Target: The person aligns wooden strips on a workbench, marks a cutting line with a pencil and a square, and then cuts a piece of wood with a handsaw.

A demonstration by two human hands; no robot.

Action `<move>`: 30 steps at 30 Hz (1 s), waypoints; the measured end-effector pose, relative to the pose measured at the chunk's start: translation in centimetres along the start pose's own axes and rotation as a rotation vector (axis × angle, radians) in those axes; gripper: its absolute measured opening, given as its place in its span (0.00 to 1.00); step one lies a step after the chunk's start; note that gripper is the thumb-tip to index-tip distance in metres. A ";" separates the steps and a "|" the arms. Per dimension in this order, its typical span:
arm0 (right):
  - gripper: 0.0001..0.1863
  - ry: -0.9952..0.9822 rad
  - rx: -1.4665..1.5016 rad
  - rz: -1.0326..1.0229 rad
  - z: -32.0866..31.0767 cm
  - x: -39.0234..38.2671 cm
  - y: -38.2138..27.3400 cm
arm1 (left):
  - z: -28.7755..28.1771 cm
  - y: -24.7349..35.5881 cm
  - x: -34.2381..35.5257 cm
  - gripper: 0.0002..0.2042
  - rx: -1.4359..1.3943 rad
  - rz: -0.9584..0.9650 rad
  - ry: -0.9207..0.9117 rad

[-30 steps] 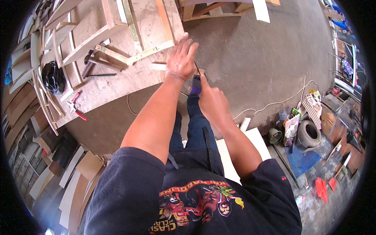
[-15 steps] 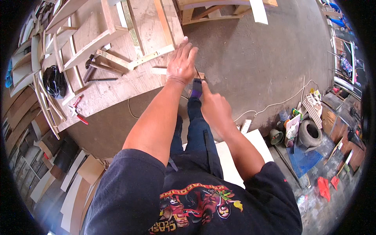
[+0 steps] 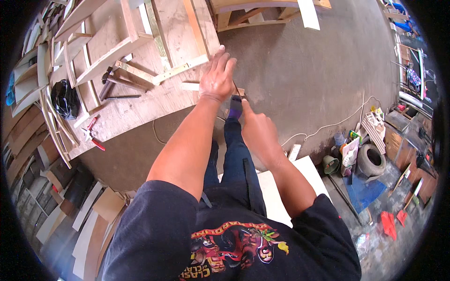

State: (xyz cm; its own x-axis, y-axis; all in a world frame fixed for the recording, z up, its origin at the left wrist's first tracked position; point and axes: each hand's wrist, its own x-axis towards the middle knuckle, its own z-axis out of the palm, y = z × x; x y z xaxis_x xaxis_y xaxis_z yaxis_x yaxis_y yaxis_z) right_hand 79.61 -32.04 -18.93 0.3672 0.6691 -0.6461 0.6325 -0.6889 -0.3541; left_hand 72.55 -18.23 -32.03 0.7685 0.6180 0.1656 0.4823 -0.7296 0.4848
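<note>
Red-handled metal pliers (image 3: 94, 134) lie on the pale plywood tabletop (image 3: 157, 101), then a dark-headed hammer (image 3: 129, 84) with a brown handle. A narrow pale wooden strip (image 3: 189, 86) lies near the table's edge, running beneath the left hand (image 3: 216, 80), whose palm-side grip is hidden. The right hand (image 3: 258, 131) has its forefinger extended; whether it grasps anything, I cannot tell.

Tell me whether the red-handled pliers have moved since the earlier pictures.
No. The pliers lie at the same place against the edge of the table; both shift together in the picture.
</note>
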 end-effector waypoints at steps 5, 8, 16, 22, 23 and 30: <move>0.30 0.039 -0.029 -0.020 0.8 2.4 0.2 | 0.3 -0.1 0.6 0.17 -0.002 0.004 0.017; 0.31 -0.048 -0.054 0.010 -0.2 -0.9 0.1 | 0.2 -0.1 0.3 0.18 0.001 0.008 0.030; 0.30 0.031 -0.010 -0.022 -0.1 0.1 -0.2 | 0.5 -0.6 0.5 0.19 -0.017 0.000 0.035; 0.30 -0.002 -0.035 -0.030 0.0 -0.1 -0.2 | 0.1 -0.4 0.3 0.17 0.048 -0.001 -0.021; 0.29 -0.061 -0.040 -0.006 -0.4 -1.0 -0.2 | 0.0 -0.3 0.4 0.17 0.049 -0.001 -0.021; 0.31 0.078 0.019 0.005 0.7 1.6 -0.2 | 0.1 0.0 0.3 0.17 0.014 0.004 -0.009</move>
State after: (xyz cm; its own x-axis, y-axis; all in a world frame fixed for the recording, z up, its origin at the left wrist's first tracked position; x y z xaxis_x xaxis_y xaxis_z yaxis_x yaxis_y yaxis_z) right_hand 79.64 -31.02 -20.35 0.4231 0.6850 -0.5932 0.6176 -0.6970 -0.3643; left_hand 72.82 -18.01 -32.06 0.7742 0.6123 0.1601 0.4847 -0.7363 0.4721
